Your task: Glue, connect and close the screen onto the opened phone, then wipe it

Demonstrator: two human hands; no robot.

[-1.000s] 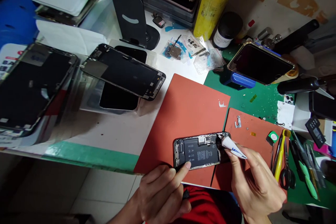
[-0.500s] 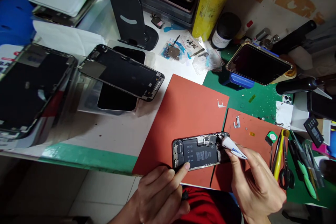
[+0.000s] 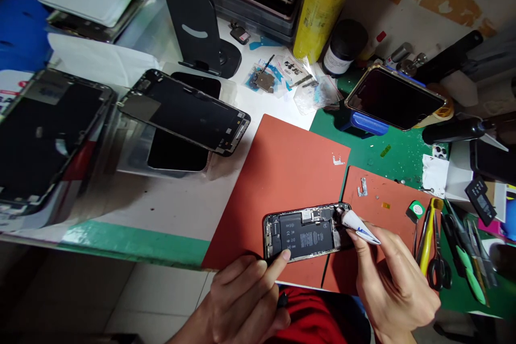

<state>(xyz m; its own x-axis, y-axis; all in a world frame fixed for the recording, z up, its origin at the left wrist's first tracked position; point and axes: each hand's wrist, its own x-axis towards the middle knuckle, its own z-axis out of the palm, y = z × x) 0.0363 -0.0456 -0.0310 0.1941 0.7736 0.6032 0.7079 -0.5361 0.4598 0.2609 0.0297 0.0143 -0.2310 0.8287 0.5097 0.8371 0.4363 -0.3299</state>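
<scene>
An opened phone [image 3: 274, 236], its black battery [image 3: 308, 235] exposed, lies across two orange-red mats. My left hand [image 3: 245, 293] rests at its near edge, with the index fingertip on the battery's lower left corner. The other fingers are curled, and a small dark end [image 3: 282, 300] pokes out beside them; what it belongs to is hidden. Between thumb and fingers, my right hand [image 3: 393, 279] pinches a white tapered piece with blue lettering [image 3: 360, 227], its narrow end reaching the phone's right end. The exact kind of this piece is unclear.
Small metal brackets [image 3: 362, 187] lie on the right mat [image 3: 373, 215]. Tweezers, scissors [image 3: 439, 271] and a yellow-handled tool [image 3: 429, 242] are at the right. Phone screens [image 3: 189, 113] lie left, a black stand [image 3: 193, 32] and yellow can [image 3: 320, 11] behind.
The whole view has shifted very slightly left. Both hands keep their places on the phone, and the white piece stays at its right end.
</scene>
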